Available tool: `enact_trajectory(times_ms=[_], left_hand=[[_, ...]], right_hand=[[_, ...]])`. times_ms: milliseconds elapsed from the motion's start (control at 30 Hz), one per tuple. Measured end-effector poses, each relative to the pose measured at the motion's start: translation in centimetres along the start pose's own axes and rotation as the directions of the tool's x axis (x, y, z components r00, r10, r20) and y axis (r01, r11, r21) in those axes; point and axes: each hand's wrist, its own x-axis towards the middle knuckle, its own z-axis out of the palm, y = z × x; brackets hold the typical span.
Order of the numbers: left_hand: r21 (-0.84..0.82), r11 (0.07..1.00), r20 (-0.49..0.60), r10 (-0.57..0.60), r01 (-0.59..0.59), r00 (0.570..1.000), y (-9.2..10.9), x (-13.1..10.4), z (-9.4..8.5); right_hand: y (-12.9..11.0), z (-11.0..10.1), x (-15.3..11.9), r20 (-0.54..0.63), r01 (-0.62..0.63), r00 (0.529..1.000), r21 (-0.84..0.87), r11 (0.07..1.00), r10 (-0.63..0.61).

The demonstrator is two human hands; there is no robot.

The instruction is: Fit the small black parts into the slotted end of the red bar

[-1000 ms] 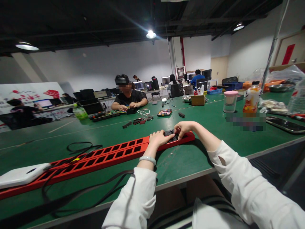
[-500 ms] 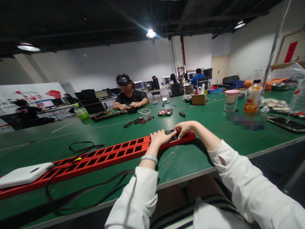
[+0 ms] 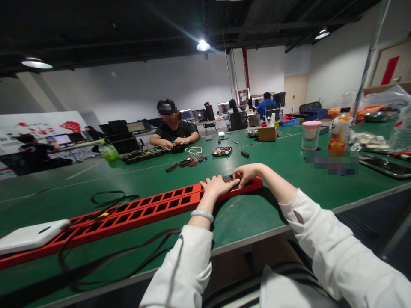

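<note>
A long red strip (image 3: 167,208) with two rows of rectangular openings lies across the green table. Near its right end sits a small black part (image 3: 227,178), mostly covered by my hands; its kind cannot be made out. My left hand (image 3: 216,187) rests over the strip with fingers spread across its far side. Its thumb reaches right, toward my right hand (image 3: 245,174). Bent over the strip's end, the right hand has curled fingers pinched at the black part. Both fingertips and the contact there are partly hidden.
A white device (image 3: 34,236) and black straps (image 3: 118,256) lie over the strip's left part. Small dark pieces (image 3: 186,162) lie beyond. Right stand a pink-lidded cup (image 3: 311,136), a drink bottle (image 3: 339,130) and a phone (image 3: 385,166). Opposite, a co-worker (image 3: 175,132) handles parts.
My left thumb and the right fingers have shifted slightly over the black part, which now shows less. The strip has stayed in place on the table.
</note>
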Motion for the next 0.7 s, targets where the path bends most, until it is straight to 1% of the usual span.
enact_trajectory(times_ms=[67, 167, 200, 233, 267, 300, 333, 367, 400, 433, 467, 500, 533, 567, 700], left_hand=[[0.005, 1.0, 0.004, 0.001, -0.001, 1.0, 0.0, 0.0, -0.1], [0.007, 1.0, 0.009, -0.001, 0.001, 1.0, -0.1, -0.1, -0.2], [0.007, 1.0, 0.011, 0.001, -0.001, 1.0, -0.1, -0.1, -0.3], [0.006, 1.0, 0.014, 0.005, -0.005, 1.0, -0.1, -0.2, -0.4], [0.005, 1.0, 0.016, 0.01, -0.01, 1.0, 0.0, -0.3, -0.5], [0.005, 1.0, 0.019, 0.013, -0.013, 1.0, 0.0, -0.4, -0.6], [0.006, 1.0, 0.023, 0.012, -0.012, 1.0, 0.1, -0.5, -0.7], [0.008, 1.0, 0.027, 0.007, -0.007, 1.0, 0.2, -0.6, -0.8], [0.011, 1.0, 0.03, 0.0, 0.0, 1.0, 0.2, -0.6, -0.9], [0.014, 1.0, 0.032, -0.008, 0.007, 0.999, 0.3, -0.7, -0.9], [0.014, 1.0, 0.033, -0.014, 0.014, 0.999, 0.3, -0.7, -1.0], [0.012, 1.0, 0.031, -0.018, 0.017, 0.999, 0.4, -0.7, -1.0], [0.008, 1.0, 0.028, -0.017, 0.016, 0.999, 0.4, -0.8, -1.0], [0.004, 1.0, 0.025, -0.013, 0.012, 1.0, 0.4, -0.8, -1.0], [0.001, 1.0, 0.019, 0.002, -0.002, 1.0, 0.2, -0.7, -0.8]], right_hand=[[-0.1, 0.0, -0.1, 0.0, 0.007, 1.0, 0.011, 1.0, -0.007], [-0.1, -0.2, -0.4, 0.023, 0.038, 0.999, 0.109, 0.993, -0.04], [0.1, -0.4, -0.5, 0.01, 0.046, 0.999, 0.14, 0.989, -0.048], [0.3, -0.6, -0.5, -0.034, 0.048, 0.998, 0.154, 0.987, -0.044], [0.7, -0.8, -0.6, -0.116, 0.038, 0.993, 0.146, 0.989, -0.021], [1.1, -1.0, -0.5, -0.229, 0.011, 0.973, 0.114, 0.993, 0.015], [1.6, -1.3, -0.5, -0.36, -0.036, 0.931, 0.07, 0.997, 0.059], [2.2, -1.5, -0.5, -0.484, -0.102, 0.869, 0.027, 0.994, 0.103], [2.8, -1.7, -0.5, -0.58, -0.177, 0.803, -0.012, 0.984, 0.137], [3.4, -1.8, -0.6, -0.642, -0.253, 0.748, -0.038, 0.967, 0.17], [3.9, -1.9, -0.6, -0.671, -0.322, 0.713, -0.053, 0.945, 0.205], [4.3, -1.9, -0.7, -0.68, -0.375, 0.694, -0.062, 0.925, 0.236], [4.7, -1.9, -0.8, -0.675, -0.409, 0.691, -0.07, 0.91, 0.258], [4.9, -1.8, -0.8, -0.662, -0.426, 0.699, -0.082, 0.901, 0.271], [5.4, -1.5, -1.0, -0.588, -0.414, 0.767, -0.151, 0.898, 0.255]])
